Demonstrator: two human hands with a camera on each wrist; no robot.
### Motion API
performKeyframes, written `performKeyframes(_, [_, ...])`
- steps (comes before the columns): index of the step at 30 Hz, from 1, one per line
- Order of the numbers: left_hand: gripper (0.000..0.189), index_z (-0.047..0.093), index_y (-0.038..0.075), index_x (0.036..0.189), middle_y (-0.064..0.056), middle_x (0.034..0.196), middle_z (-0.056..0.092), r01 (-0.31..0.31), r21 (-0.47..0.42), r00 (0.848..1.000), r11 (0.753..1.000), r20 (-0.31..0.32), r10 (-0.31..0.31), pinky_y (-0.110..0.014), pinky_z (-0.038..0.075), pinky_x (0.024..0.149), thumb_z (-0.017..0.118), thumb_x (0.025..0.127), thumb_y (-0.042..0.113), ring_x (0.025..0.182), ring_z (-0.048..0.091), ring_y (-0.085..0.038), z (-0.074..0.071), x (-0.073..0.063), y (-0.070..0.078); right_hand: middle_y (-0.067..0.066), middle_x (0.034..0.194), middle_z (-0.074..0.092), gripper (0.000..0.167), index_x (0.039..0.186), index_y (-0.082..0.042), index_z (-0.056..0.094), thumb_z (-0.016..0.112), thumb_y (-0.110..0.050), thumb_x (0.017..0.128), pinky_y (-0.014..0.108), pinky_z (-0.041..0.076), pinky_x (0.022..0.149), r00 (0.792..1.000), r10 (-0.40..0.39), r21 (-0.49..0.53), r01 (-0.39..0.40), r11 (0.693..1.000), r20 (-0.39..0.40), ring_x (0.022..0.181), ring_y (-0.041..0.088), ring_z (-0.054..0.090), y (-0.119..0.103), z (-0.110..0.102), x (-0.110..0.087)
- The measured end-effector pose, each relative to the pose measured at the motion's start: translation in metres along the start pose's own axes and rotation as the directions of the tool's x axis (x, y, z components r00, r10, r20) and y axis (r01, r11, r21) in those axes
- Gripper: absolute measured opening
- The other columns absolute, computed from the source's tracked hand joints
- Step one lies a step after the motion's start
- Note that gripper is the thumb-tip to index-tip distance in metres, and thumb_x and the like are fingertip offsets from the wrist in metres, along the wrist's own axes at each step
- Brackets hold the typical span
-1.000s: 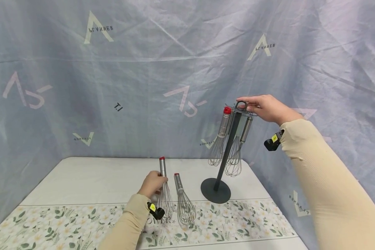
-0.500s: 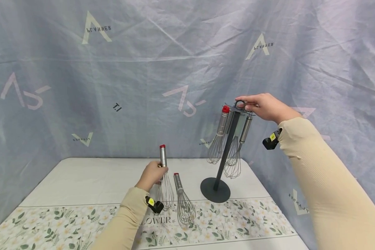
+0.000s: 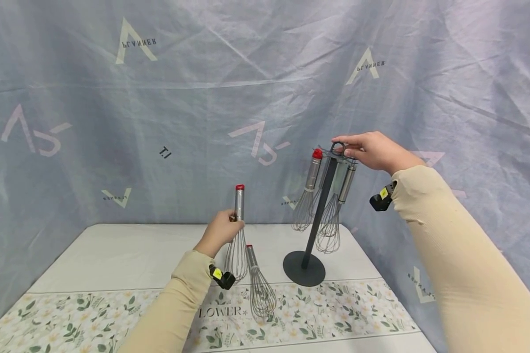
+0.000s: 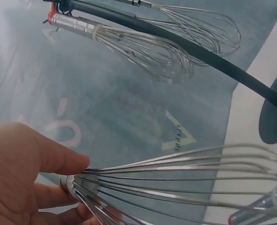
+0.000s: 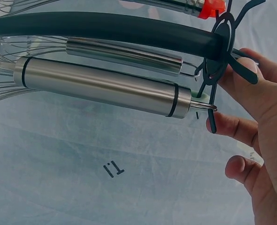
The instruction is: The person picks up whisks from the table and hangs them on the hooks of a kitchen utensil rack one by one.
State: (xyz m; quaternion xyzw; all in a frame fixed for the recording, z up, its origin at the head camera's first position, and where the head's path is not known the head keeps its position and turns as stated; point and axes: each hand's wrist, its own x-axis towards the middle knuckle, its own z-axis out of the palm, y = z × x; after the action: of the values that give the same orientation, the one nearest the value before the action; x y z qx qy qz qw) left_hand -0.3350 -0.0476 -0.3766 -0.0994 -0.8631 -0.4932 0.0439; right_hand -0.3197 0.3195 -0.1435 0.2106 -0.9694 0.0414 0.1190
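My left hand (image 3: 223, 230) grips a whisk (image 3: 240, 203) with a steel handle and red end, low on the handle where the wires start. It is held upright above the table, wires down; in the left wrist view its wire loops (image 4: 185, 180) fan out from my thumb. A dark metal stand (image 3: 322, 211) with a round base carries hooks at its top. My right hand (image 3: 373, 149) holds that top, thumb and fingers about the ring and hooks (image 5: 218, 51). Hanging there are a red-ended whisk (image 3: 312, 174) and steel-handled whisks (image 5: 101, 86). Another red-ended whisk (image 3: 260, 289) lies on the table.
The white table (image 3: 137, 255) has a floral printed band (image 3: 115, 314) across its front part. Grey-blue cloth (image 3: 194, 122) hangs behind and at both sides. The stand's base (image 3: 304, 277) rests on the table right of the lying whisk.
My left hand has lifted the whisk up from the table and moved it slightly right. The right hand stays at the stand's top; the hanging whisks have shifted slightly.
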Motion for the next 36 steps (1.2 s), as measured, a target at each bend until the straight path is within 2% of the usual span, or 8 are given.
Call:
performKeyframes(5, [0.023, 0.066, 0.004, 0.117, -0.013, 0.101, 0.067, -0.046, -0.018, 0.999, 0.999, 0.006, 0.046, -0.031, 0.053, 0.061, 0.063, 0.098, 0.017, 0.074, 0.060, -0.020, -0.004, 0.001, 0.016, 0.008, 0.130, 0.068, 0.051, 0.156, -0.023, 0.042, 0.053, -0.016, 0.107, 0.038, 0.039, 0.067, 1.000, -0.018, -0.029, 0.018, 0.999, -0.004, 0.081, 0.022, 0.056, 0.000, -0.001, 0.000])
performKeyframes(11, [0.014, 0.070, 0.007, 0.105, -0.010, 0.097, 0.068, -0.125, 0.009, 0.992, 0.992, -0.004, 0.125, -0.033, 0.048, 0.063, 0.061, 0.099, 0.016, 0.075, 0.057, -0.021, -0.007, 0.004, 0.036, 0.006, 0.129, 0.069, 0.050, 0.155, -0.023, 0.043, 0.053, -0.017, 0.107, 0.039, 0.040, 0.070, 1.000, -0.025, -0.067, 0.024, 0.997, -0.012, 0.084, 0.022, 0.058, -0.001, -0.002, -0.001])
performKeyframes(18, [0.011, 0.069, 0.007, 0.101, -0.009, 0.095, 0.068, -0.188, 0.011, 0.982, 0.982, -0.008, 0.188, -0.033, 0.049, 0.064, 0.060, 0.098, 0.013, 0.074, 0.058, -0.021, -0.009, 0.006, 0.060, 0.008, 0.126, 0.070, 0.049, 0.154, -0.023, 0.045, 0.054, -0.017, 0.106, 0.038, 0.039, 0.065, 1.000, -0.017, -0.061, 0.015, 0.998, -0.027, 0.073, 0.022, 0.052, 0.000, -0.001, -0.002])
performKeyframes(22, [0.013, 0.069, 0.007, 0.104, -0.009, 0.098, 0.068, -0.234, 0.016, 0.972, 0.972, -0.009, 0.234, -0.033, 0.048, 0.063, 0.059, 0.097, 0.011, 0.074, 0.057, -0.020, -0.008, 0.006, 0.073, 0.010, 0.127, 0.069, 0.050, 0.155, -0.024, 0.044, 0.055, -0.018, 0.106, 0.037, 0.038, 0.063, 1.000, -0.008, -0.063, 0.006, 0.998, -0.024, 0.070, 0.022, 0.050, -0.002, -0.001, -0.001])
performKeyframes(25, [0.016, 0.069, 0.006, 0.108, -0.009, 0.099, 0.068, -0.268, 0.024, 0.963, 0.963, -0.003, 0.268, -0.031, 0.046, 0.063, 0.058, 0.097, 0.010, 0.073, 0.055, -0.019, -0.006, 0.006, 0.084, 0.011, 0.127, 0.069, 0.050, 0.155, -0.023, 0.044, 0.055, -0.018, 0.106, 0.038, 0.039, 0.064, 1.000, -0.005, -0.059, 0.003, 0.998, -0.026, 0.075, 0.023, 0.054, -0.002, -0.001, -0.001])
performKeyframes(27, [0.018, 0.069, 0.007, 0.111, -0.008, 0.100, 0.068, -0.279, 0.022, 0.960, 0.960, 0.004, 0.279, -0.031, 0.046, 0.062, 0.058, 0.098, 0.010, 0.073, 0.055, -0.019, -0.004, 0.005, 0.092, 0.011, 0.127, 0.069, 0.050, 0.155, -0.023, 0.045, 0.055, -0.018, 0.106, 0.038, 0.039, 0.065, 1.000, -0.003, -0.053, 0.002, 0.999, -0.027, 0.079, 0.023, 0.056, -0.002, -0.001, -0.002])
performKeyframes(32, [0.022, 0.068, 0.009, 0.117, -0.006, 0.103, 0.066, -0.305, 0.022, 0.952, 0.952, 0.019, 0.305, -0.032, 0.047, 0.062, 0.057, 0.099, 0.010, 0.076, 0.058, -0.019, 0.003, 0.005, 0.109, 0.010, 0.128, 0.069, 0.050, 0.155, -0.023, 0.044, 0.054, -0.019, 0.106, 0.038, 0.039, 0.064, 1.000, 0.000, -0.055, -0.001, 0.998, -0.026, 0.076, 0.023, 0.055, -0.003, -0.001, -0.003])
performKeyframes(36, [0.019, 0.067, 0.009, 0.116, -0.005, 0.104, 0.065, -0.324, 0.033, 0.946, 0.946, 0.033, 0.323, -0.032, 0.048, 0.063, 0.057, 0.100, 0.011, 0.080, 0.060, -0.019, 0.007, 0.004, 0.121, 0.009, 0.127, 0.069, 0.050, 0.155, -0.023, 0.045, 0.054, -0.018, 0.106, 0.038, 0.040, 0.066, 0.999, -0.002, -0.066, 0.000, 0.998, -0.033, 0.078, 0.023, 0.057, -0.004, 0.000, -0.002])
